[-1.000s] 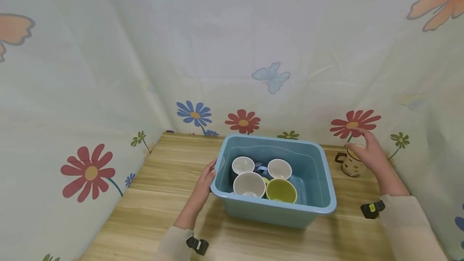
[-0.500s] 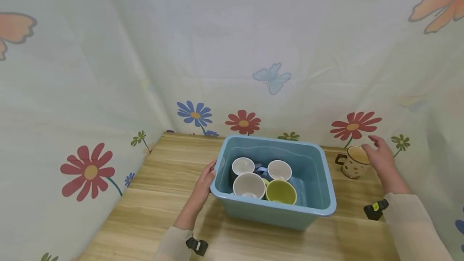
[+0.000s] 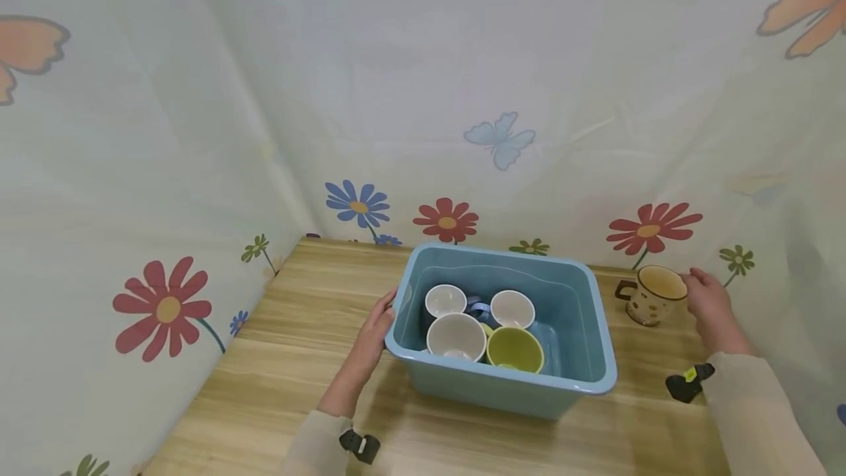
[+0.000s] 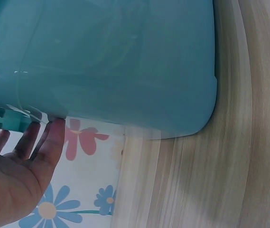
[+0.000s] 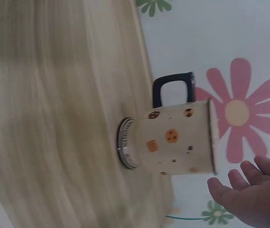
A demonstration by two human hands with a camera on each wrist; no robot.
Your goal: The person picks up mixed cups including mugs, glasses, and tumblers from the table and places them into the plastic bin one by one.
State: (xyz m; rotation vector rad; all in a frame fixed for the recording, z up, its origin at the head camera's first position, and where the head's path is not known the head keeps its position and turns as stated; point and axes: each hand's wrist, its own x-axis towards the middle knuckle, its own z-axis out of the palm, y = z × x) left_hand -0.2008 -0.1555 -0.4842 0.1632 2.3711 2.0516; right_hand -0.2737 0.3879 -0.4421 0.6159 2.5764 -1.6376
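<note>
A light blue plastic bin (image 3: 496,380) stands on the wooden table with several mugs in it, among them a white mug (image 3: 446,301) and a green mug (image 3: 515,351). My left hand (image 3: 366,340) rests against the bin's left side, its fingertips on the outer wall near the rim, as the left wrist view shows. Outside the bin, to its right, is a cream mug (image 3: 654,298) with brown spots and a dark handle pointing left. Beside that mug's right rim is my right hand (image 3: 712,311), fingers extended; whether they touch it, I cannot tell.
The wooden table (image 3: 317,300) extends left of the bin and along its front. A flower-printed curtain (image 3: 370,94) hangs right behind the table and at both sides, close to the spotted mug.
My right hand has moved from above the spotted mug to its right side and lower. That mug's rim sits slightly farther right. The left hand has stayed on the bin.
</note>
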